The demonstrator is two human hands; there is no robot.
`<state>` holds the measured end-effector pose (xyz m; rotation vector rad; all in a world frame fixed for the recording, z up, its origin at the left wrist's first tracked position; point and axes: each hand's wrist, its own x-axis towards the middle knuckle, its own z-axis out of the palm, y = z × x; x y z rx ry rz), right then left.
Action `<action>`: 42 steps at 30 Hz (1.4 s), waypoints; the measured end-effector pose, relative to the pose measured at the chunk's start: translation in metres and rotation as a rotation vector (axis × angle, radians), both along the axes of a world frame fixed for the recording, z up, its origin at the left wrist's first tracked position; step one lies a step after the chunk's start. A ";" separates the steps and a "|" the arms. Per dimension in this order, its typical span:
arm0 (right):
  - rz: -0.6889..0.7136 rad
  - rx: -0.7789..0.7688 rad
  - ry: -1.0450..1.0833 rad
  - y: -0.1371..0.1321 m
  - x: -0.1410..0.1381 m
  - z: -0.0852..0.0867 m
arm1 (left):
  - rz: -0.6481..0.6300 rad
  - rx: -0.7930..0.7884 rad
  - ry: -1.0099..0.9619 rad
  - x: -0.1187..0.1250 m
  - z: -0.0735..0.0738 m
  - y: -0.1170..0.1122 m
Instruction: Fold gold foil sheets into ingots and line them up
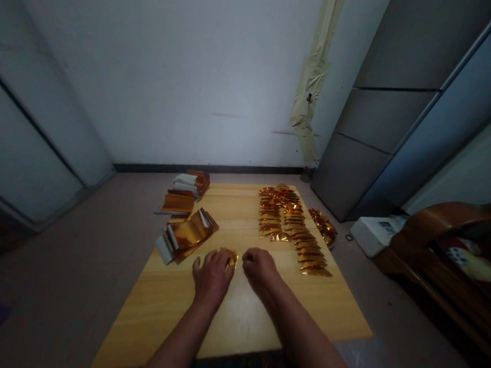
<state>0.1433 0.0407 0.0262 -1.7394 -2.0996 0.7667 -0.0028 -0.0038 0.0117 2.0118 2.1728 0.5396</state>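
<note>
My left hand (pixel 213 274) rests knuckles-up on the low wooden table (pixel 236 318), fingers curled over a small piece of gold foil paper (pixel 232 259) that peeks out at its fingertips. My right hand (pixel 258 268) lies close beside it, fingers curled down, pinching at the same foil's right edge. Just left of my left hand sits a fanned stack of gold foil sheets (pixel 185 236). Rows of folded gold foil pieces (pixel 293 226) run along the table's right side, nearest my right hand.
More stacks of gold sheets (pixel 183 193) lie at the table's far left. A pile of folded foil (pixel 324 226) sits off the right edge. A grey cabinet (pixel 383 137), a white device (pixel 374 232) and wooden furniture (pixel 455 243) stand on the right.
</note>
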 end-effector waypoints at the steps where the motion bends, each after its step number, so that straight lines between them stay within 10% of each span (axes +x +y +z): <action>1: -0.009 0.022 0.020 0.001 0.001 0.000 | 0.000 -0.014 -0.014 -0.001 0.000 0.000; 27: 0.120 0.031 -0.058 0.031 -0.008 -0.003 | -0.022 -0.096 -0.128 -0.009 0.000 0.004; 42: -0.158 -0.033 -0.205 0.033 -0.044 0.008 | -0.020 -0.113 -0.105 -0.010 0.001 0.003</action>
